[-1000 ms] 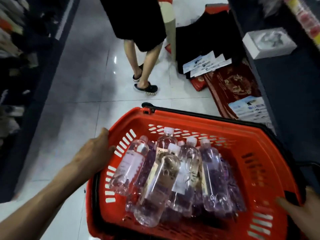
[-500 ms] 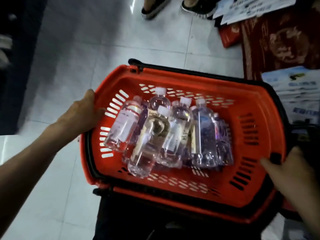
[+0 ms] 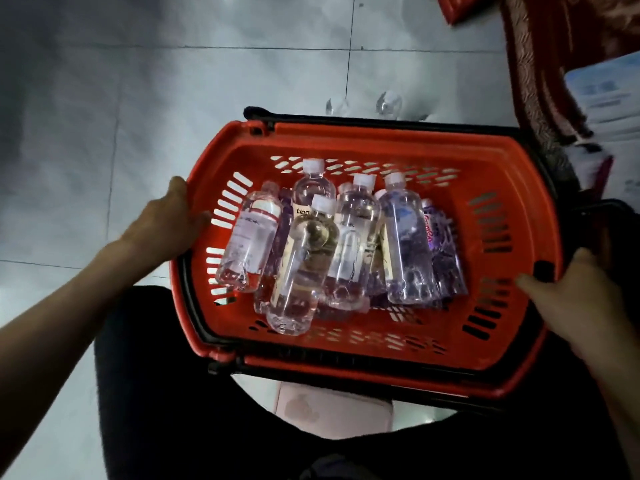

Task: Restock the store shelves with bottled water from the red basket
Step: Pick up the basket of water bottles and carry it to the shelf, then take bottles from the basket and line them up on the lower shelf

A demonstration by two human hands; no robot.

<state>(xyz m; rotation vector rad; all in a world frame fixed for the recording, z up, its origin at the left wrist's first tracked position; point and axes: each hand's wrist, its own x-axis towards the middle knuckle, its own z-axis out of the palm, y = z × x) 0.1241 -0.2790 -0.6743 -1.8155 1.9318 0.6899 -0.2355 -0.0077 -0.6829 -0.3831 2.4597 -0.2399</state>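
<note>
A red basket (image 3: 363, 138) with black handles folded down hangs low over the tiled floor in front of my legs. Several clear water bottles (image 3: 304, 258) with white caps lie piled inside it, caps pointing away from me. My left hand (image 3: 166, 223) grips the basket's left rim, thumb on top. My right hand (image 3: 575, 299) holds the right rim near a black handle pivot. No store shelf shows in this view.
Grey floor tiles (image 3: 138, 98) spread to the left and ahead. A dark red patterned mat (image 3: 554, 46) and white printed packs (image 3: 609, 98) lie at the upper right. A pink phone (image 3: 329, 410) sits on my dark-clothed lap below the basket.
The view has tipped down and the basket has come lower and closer to my body. The standing person's legs have left the frame. Both hands keep their hold on the rims.
</note>
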